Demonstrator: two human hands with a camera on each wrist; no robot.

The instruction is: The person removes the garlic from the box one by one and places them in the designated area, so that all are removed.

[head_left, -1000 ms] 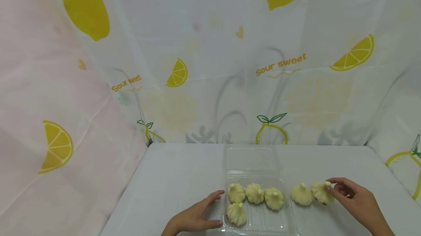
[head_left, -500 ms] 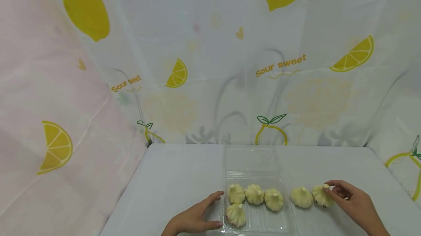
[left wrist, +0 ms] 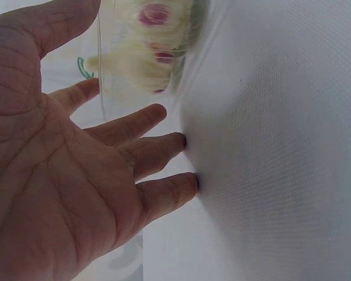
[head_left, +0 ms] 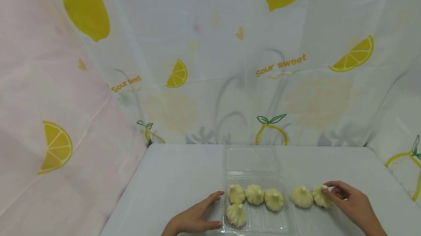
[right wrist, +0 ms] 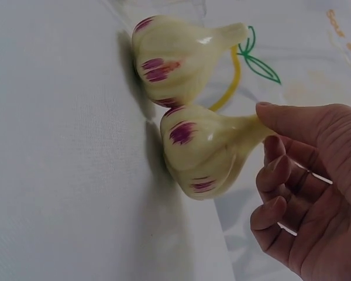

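My right hand (head_left: 352,201) pinches the stem of a pale garlic bulb (right wrist: 202,152) between thumb and fingertips. Purple streaks mark its base. Just left of it stands another garlic bulb (head_left: 301,197), its stem up. A clear plastic clamshell box (head_left: 266,223) lies with its lid folded back. Inside are several garlic bulbs: a back row of three, and one garlic bulb (head_left: 236,215) at the front left. My left hand (head_left: 197,216) has its fingers spread at the box's left side, thumb and forefinger at the wall; its other fingertips meet the cloth in the left wrist view.
The box's clear lid (head_left: 251,159) reaches back toward the rear edge of the white-covered table (head_left: 174,177). Behind and at both sides hangs a curtain (head_left: 210,60) printed with lemons and lettering.
The right hand has shifted slightly left and down in view with its garlic bulb. The left hand and the bulbs in the box stay put.
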